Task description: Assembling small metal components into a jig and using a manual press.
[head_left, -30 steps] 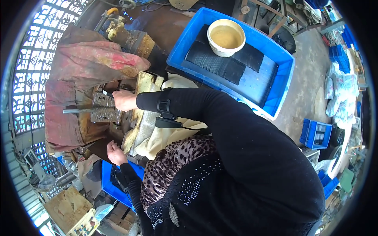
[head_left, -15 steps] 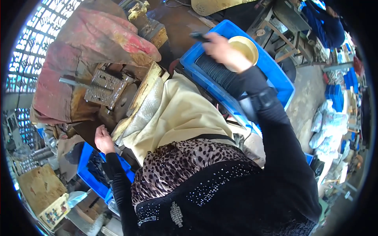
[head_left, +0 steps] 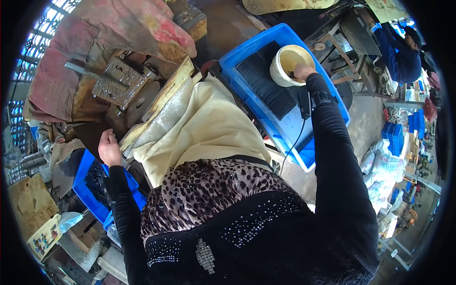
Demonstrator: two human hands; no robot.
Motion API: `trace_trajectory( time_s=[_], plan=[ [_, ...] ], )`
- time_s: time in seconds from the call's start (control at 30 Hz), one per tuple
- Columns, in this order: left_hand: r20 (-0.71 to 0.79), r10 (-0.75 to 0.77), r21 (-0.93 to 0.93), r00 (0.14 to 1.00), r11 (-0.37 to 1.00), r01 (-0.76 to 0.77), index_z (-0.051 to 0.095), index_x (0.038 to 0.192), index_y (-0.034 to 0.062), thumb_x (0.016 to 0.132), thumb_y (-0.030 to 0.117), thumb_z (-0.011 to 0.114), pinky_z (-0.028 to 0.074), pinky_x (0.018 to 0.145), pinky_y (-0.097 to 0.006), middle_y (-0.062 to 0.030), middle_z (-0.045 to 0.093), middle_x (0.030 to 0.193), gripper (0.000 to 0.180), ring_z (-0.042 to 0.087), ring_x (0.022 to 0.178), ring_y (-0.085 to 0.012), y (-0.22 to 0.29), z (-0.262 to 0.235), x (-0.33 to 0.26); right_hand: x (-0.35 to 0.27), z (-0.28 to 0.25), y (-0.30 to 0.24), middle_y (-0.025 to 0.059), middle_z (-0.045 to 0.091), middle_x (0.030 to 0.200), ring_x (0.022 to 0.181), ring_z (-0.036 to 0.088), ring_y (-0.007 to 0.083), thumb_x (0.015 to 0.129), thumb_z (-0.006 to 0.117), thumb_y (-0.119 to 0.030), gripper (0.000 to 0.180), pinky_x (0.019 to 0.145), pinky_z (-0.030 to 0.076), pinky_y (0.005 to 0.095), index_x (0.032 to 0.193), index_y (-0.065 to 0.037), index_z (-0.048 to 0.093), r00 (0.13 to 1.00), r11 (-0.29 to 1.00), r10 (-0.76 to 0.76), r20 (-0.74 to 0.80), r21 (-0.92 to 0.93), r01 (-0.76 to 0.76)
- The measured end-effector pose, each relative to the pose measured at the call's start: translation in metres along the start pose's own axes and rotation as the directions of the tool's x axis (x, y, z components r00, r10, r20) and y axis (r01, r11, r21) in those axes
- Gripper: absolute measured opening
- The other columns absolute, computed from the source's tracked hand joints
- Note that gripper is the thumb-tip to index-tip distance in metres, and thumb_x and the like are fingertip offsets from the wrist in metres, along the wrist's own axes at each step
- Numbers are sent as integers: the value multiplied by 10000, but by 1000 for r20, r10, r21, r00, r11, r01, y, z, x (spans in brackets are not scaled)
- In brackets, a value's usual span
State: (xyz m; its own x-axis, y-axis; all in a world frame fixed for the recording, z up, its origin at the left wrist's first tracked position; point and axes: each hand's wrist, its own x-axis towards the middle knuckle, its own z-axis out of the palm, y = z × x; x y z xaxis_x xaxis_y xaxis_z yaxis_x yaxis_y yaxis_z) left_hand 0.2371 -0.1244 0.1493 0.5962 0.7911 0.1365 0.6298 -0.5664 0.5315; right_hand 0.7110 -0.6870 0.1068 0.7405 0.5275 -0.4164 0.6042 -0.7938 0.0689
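My right hand [head_left: 304, 71] reaches into a cream-white bucket [head_left: 278, 71] with pale liquid in it. Its fingers are closed on a small dark piece [head_left: 291, 74], only partly visible at the bucket's inner wall. The bucket stands in a blue crate [head_left: 232, 56], beside a long row of thin black plates [head_left: 266, 85]. My left hand [head_left: 110, 149] is low at the left, by the end of a worn wooden board [head_left: 166, 94] and the dark edge of the machine. Its fingers stretch upward, with nothing visible in them.
A wet metal block [head_left: 114, 85] with a rod sits on the machine, beside a stained red cloth [head_left: 57, 80]. Another blue crate [head_left: 88, 185] holds dark pieces below my left hand. A cable [head_left: 299, 137] hangs from my right wrist. A person [head_left: 403, 52] is far right.
My right hand has moved from above the black plates rightward into the bucket, carrying the dark piece. My left hand has shifted slightly, its fingers now pointing up. The view has tilted a little.
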Motion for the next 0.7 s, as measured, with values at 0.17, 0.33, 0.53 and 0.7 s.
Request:
trace_trajectory(
  time_s=[0.17, 0.33, 0.53, 0.7],
  plan=[
    [19, 41, -12, 999, 999, -41, 681, 1046, 56, 952, 215, 528, 511, 661, -334, -124, 688, 805, 240, 656, 712, -199, -5, 4, 3, -30, 3, 34, 212, 694, 859, 762, 685, 347, 880, 554, -145, 264, 633, 538, 392, 1023, 37, 679, 971, 971, -238, -28, -27, 237],
    [48, 26, -13, 999, 1000, -25, 677, 1066, 46, 961, 220, 517, 514, 680, -332, -130, 698, 835, 258, 662, 738, -201, -6, -1, -1, -124, -36, -30, 67, 557, 608, 524, 565, 203, 864, 567, -103, 169, 448, 440, 325, 973, -5, 652, 843, 352, 524, 124, 869, -347],
    [76, 8, -28, 997, 1000, -5, 658, 1091, 8, 981, 189, 507, 508, 702, -285, -109, 683, 851, 261, 635, 771, -152, -10, -7, 2, -183, 77, -58, 50, 502, 591, 440, 485, 161, 894, 536, -107, 95, 382, 418, 309, 878, -24, 579, 618, -263, 669, 413, 909, -323],
    [96, 37, -31, 995, 999, -34, 667, 1096, 25, 974, 218, 503, 522, 703, -320, -140, 705, 884, 281, 670, 779, -203, 2, -7, 6, -154, 285, 2, 85, 516, 598, 459, 514, 207, 893, 530, -68, 91, 396, 460, 356, 841, -42, 600, 682, -205, 611, 403, 912, -355]
  ],
)
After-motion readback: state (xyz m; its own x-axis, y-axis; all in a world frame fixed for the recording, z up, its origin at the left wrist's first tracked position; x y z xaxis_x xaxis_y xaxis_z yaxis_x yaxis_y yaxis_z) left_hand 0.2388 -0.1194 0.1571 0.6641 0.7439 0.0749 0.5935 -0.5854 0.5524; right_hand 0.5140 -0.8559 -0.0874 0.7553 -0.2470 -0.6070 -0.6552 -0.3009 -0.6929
